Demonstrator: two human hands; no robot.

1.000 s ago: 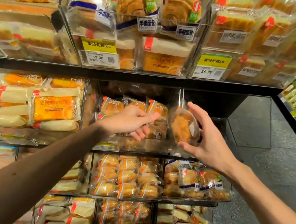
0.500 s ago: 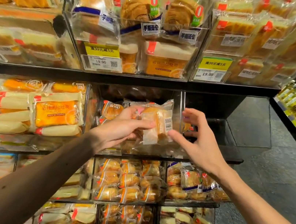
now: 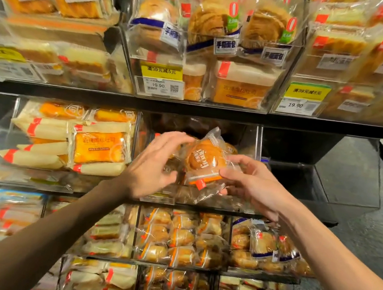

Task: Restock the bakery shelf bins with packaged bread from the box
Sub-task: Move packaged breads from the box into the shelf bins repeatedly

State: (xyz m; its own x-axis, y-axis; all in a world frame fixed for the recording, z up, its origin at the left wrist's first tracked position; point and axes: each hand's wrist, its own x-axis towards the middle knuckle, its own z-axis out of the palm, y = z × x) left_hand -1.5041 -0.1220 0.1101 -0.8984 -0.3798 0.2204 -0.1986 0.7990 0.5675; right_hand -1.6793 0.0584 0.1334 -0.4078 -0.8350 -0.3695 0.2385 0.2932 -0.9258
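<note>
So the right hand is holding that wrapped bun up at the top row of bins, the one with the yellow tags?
Not quite. The head view shows the right hand holding the wrapped bun at the row just below the yellow tags.

Clear bread packet (image 3: 205, 164), orange-banded; price tags (image 3: 161, 72) yellow.

Glossy, crinkled clear plastic wraps the bread packet (image 3: 205, 164) at centre frame. The shelf bins (image 3: 352, 191) are smooth, reflective transparent plastic, the shelf edge (image 3: 190, 111) matt black, and the price labels (image 3: 159, 78) at upper centre yellow-and-white paper.
</note>
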